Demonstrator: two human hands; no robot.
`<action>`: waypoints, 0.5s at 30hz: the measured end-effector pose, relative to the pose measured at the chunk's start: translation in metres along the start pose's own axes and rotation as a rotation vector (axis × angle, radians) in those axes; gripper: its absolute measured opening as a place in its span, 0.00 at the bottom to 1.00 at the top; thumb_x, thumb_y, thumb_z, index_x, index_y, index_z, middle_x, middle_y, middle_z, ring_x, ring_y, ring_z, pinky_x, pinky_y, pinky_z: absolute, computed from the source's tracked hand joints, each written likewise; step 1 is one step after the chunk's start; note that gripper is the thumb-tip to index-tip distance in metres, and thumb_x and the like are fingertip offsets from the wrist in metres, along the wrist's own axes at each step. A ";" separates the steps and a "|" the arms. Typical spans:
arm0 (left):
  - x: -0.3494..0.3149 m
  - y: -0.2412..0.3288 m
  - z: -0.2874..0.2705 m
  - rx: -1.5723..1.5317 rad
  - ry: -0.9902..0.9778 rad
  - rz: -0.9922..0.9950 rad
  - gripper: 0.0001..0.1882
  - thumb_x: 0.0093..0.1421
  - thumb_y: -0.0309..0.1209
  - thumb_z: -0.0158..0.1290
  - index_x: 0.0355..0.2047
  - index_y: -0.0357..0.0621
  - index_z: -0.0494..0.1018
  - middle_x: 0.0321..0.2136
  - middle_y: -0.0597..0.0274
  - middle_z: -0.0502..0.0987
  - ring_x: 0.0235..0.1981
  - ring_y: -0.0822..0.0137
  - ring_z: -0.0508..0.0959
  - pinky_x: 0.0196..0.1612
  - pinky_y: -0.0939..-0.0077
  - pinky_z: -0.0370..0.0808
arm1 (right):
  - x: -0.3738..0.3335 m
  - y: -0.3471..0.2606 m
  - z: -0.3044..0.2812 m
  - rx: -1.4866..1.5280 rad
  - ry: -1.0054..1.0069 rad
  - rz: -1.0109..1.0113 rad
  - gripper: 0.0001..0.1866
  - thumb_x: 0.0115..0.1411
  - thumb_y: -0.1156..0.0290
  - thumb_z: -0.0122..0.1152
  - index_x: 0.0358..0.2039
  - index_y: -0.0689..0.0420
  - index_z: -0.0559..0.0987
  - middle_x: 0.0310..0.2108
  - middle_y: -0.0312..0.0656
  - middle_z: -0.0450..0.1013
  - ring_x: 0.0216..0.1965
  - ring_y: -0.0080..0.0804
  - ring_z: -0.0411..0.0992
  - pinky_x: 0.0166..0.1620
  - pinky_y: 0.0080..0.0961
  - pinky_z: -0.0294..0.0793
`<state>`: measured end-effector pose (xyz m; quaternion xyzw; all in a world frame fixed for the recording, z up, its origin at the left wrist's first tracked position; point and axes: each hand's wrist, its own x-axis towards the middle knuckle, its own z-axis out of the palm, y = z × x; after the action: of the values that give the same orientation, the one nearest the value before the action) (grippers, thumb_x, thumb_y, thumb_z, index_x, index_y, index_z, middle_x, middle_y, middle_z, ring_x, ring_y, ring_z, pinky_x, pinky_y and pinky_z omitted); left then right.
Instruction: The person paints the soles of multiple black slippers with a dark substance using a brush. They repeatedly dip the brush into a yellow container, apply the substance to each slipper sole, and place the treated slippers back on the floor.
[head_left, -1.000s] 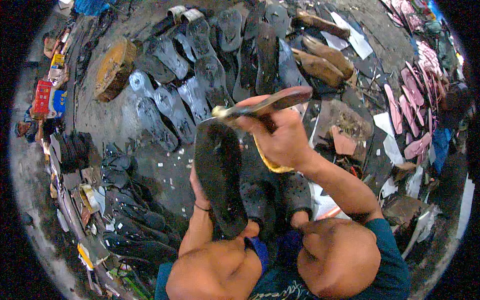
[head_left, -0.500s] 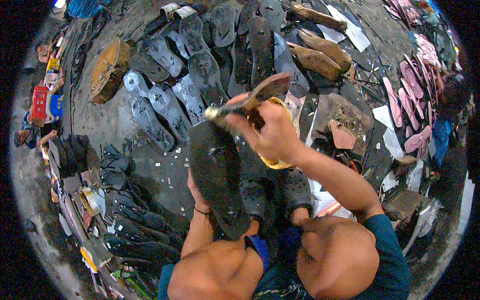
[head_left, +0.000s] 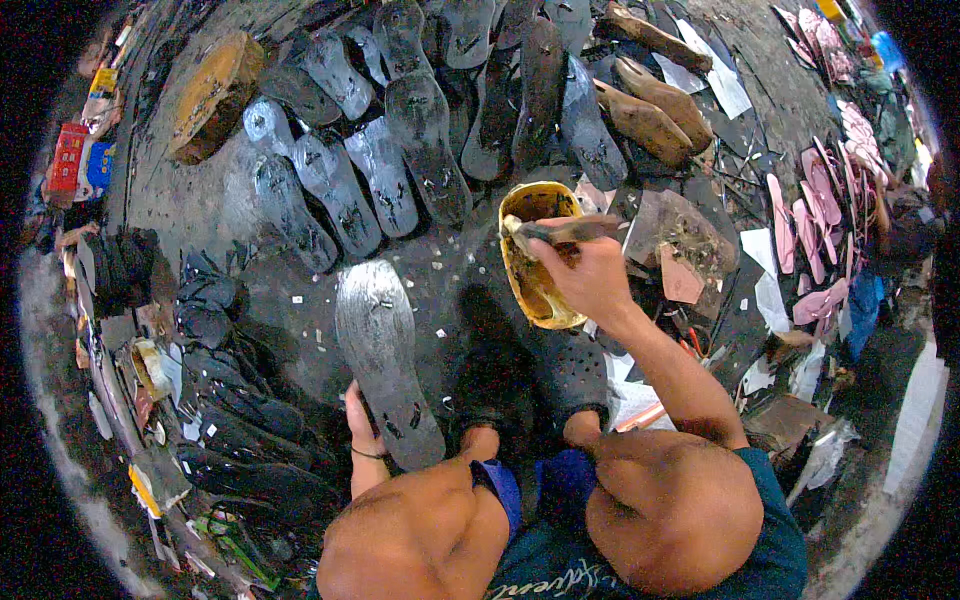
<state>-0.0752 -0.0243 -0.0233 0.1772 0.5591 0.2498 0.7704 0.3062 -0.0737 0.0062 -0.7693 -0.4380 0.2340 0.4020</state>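
My left hand (head_left: 365, 430) grips a dark shoe sole (head_left: 385, 360) by its left edge, most of the fingers hidden beneath it. The upper part of the sole shines wet; its lower end is duller. In my right hand (head_left: 592, 280) is a brush (head_left: 560, 232), its pale bristle end at the left rim of a yellow tub (head_left: 510, 285). A brown residue coats the inside of the tub. The tub stands to the right of the sole, just beyond my right shoe (head_left: 575, 370).
Several dark soles (head_left: 335, 195), many glossy, lie in rows ahead. A round wooden block (head_left: 215, 95) is at far left, wooden shoe lasts (head_left: 645, 115) at far right. Pink sandal parts (head_left: 815, 220) lie right; black straps and soles (head_left: 250, 410) are heaped left.
My right hand has brought the brush from above the sole's far end rightward to the tub. The sole has shifted slightly left and nearer, and its upper face now glints.
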 end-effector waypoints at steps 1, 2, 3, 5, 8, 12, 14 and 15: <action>-0.005 -0.005 -0.001 0.026 -0.040 -0.041 0.40 0.66 0.58 0.35 0.67 0.41 0.56 0.63 0.50 0.65 0.62 0.50 0.68 0.63 0.51 0.67 | 0.000 0.013 0.003 -0.076 -0.095 0.131 0.11 0.61 0.61 0.64 0.41 0.53 0.84 0.37 0.47 0.80 0.37 0.45 0.80 0.41 0.36 0.79; 0.000 -0.010 0.005 0.042 -0.096 -0.078 0.39 0.66 0.58 0.35 0.67 0.41 0.57 0.62 0.50 0.66 0.61 0.50 0.69 0.63 0.52 0.67 | 0.001 0.042 0.001 -0.510 -0.109 -0.094 0.11 0.59 0.67 0.68 0.41 0.56 0.83 0.37 0.48 0.81 0.35 0.41 0.81 0.38 0.28 0.79; -0.003 -0.011 0.002 0.056 -0.102 -0.087 0.39 0.67 0.57 0.35 0.66 0.41 0.58 0.62 0.50 0.67 0.60 0.50 0.69 0.62 0.52 0.68 | -0.002 0.038 0.000 -0.397 -0.037 -0.098 0.10 0.59 0.67 0.68 0.40 0.57 0.83 0.36 0.48 0.81 0.34 0.42 0.81 0.38 0.30 0.79; -0.011 -0.017 -0.009 0.065 -0.065 -0.082 0.37 0.67 0.56 0.35 0.65 0.40 0.59 0.60 0.50 0.68 0.59 0.50 0.71 0.61 0.53 0.69 | -0.004 0.010 -0.011 -0.184 0.089 -0.122 0.10 0.59 0.67 0.67 0.40 0.57 0.83 0.34 0.49 0.80 0.33 0.45 0.80 0.37 0.35 0.79; -0.025 -0.027 -0.010 0.101 -0.010 -0.056 0.36 0.67 0.55 0.36 0.64 0.39 0.61 0.58 0.50 0.70 0.56 0.51 0.73 0.59 0.55 0.71 | -0.028 -0.029 -0.063 -0.259 -0.025 -0.044 0.14 0.59 0.66 0.66 0.43 0.59 0.82 0.31 0.50 0.80 0.32 0.48 0.79 0.37 0.39 0.79; -0.023 -0.038 0.009 0.229 0.066 0.071 0.34 0.68 0.53 0.36 0.62 0.38 0.64 0.55 0.50 0.74 0.53 0.51 0.76 0.57 0.57 0.73 | -0.066 -0.046 -0.111 -0.662 -0.845 0.329 0.15 0.60 0.65 0.64 0.44 0.59 0.81 0.37 0.52 0.80 0.40 0.47 0.80 0.45 0.35 0.78; -0.017 -0.034 0.017 0.284 0.146 0.175 0.33 0.68 0.52 0.36 0.61 0.38 0.66 0.53 0.50 0.75 0.52 0.52 0.77 0.56 0.58 0.74 | -0.065 -0.046 -0.114 -0.231 -0.797 0.280 0.15 0.61 0.64 0.63 0.44 0.59 0.82 0.39 0.52 0.81 0.44 0.44 0.80 0.50 0.35 0.77; -0.013 -0.032 0.021 0.266 0.183 0.223 0.33 0.68 0.52 0.36 0.60 0.37 0.66 0.52 0.50 0.76 0.51 0.52 0.78 0.55 0.58 0.75 | -0.065 -0.040 -0.107 0.068 -0.677 0.199 0.15 0.61 0.64 0.63 0.44 0.59 0.82 0.39 0.51 0.81 0.44 0.41 0.80 0.50 0.34 0.76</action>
<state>-0.0526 -0.0579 -0.0243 0.3148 0.6319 0.2728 0.6536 0.3299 -0.1618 0.1007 -0.6732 -0.4614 0.5281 0.2346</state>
